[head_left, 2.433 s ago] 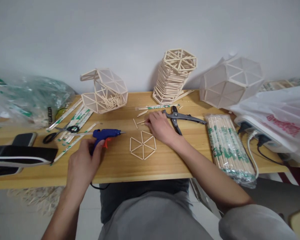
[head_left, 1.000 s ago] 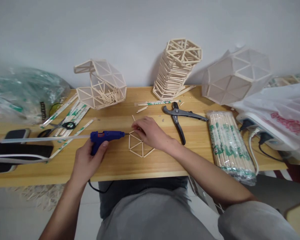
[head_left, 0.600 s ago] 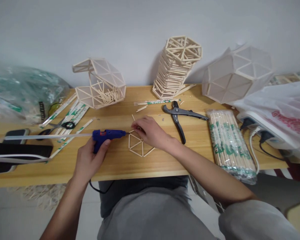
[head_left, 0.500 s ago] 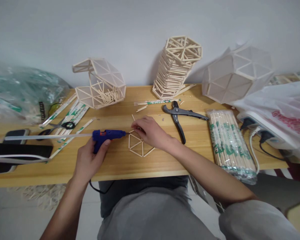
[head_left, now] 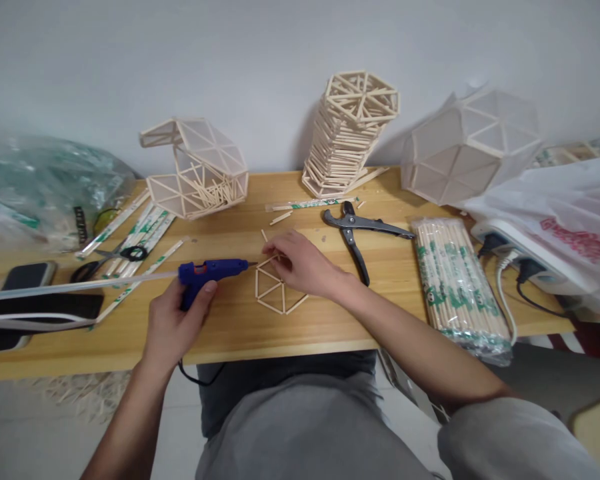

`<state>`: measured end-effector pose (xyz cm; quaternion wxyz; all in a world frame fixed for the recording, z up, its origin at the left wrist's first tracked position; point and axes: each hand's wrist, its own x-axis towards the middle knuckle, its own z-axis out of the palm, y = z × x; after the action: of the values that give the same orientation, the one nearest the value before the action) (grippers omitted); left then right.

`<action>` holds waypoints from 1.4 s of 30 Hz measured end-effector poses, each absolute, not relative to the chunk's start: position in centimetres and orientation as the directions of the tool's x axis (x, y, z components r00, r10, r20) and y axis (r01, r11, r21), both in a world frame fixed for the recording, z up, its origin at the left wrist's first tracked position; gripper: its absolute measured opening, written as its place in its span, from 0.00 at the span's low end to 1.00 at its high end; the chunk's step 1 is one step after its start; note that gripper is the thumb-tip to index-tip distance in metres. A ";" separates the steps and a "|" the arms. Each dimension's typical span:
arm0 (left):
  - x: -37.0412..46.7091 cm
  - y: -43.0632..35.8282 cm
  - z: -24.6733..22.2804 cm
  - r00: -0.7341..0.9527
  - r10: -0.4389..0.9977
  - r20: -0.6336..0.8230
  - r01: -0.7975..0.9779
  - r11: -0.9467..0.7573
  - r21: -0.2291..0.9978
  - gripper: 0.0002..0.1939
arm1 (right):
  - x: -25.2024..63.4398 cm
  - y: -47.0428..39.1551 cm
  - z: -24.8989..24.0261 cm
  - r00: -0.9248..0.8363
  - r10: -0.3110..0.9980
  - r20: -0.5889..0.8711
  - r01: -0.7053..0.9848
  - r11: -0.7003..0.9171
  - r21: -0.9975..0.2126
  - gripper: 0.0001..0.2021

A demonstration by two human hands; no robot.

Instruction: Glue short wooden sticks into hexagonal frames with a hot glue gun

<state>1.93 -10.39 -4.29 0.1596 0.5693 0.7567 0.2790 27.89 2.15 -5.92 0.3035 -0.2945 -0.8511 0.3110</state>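
My left hand is wrapped round the handle of a blue glue gun, with a long translucent glue stick sticking out of its back. The gun's nozzle points right, close to the upper left corner of a flat frame of short wooden sticks. My right hand lies over the upper part of this frame, its fingers pinched together at the top stick; what is between the fingertips is partly hidden. Just above my fingers a loose stick shows.
Behind stand a stack of stick frames, a covered polyhedron and an open one holding cut sticks. A cutter and packed chopsticks lie right, near a power strip. Scissors and phones lie left.
The glue gun's nozzle has drawn slightly left, away from my right fingers, and the glue stick's far end has dropped. My right hand stays at the frame. The whole view has shifted a little.
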 end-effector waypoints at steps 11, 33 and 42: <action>6.2 -8.9 -4.0 -0.204 0.970 0.131 0.818 0.096 0.567 0.22 | 28.9 2.9 -5.6 -0.587 0.765 0.263 0.304 0.510 -0.804 0.26; 6.5 -8.7 -4.5 -0.250 0.962 0.107 0.840 0.160 0.518 0.23 | 28.8 3.0 -5.9 -0.573 0.779 0.255 0.292 0.485 -0.824 0.24; 5.4 -9.5 -3.6 -0.286 0.952 0.111 0.821 0.184 0.541 0.22 | 28.9 3.0 -5.8 -0.567 0.782 0.259 0.318 0.497 -0.807 0.24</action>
<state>5.45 -9.51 -3.64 0.1264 0.5839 0.7589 0.2592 28.86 3.01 -5.83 0.3161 -0.3416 -0.8055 0.3669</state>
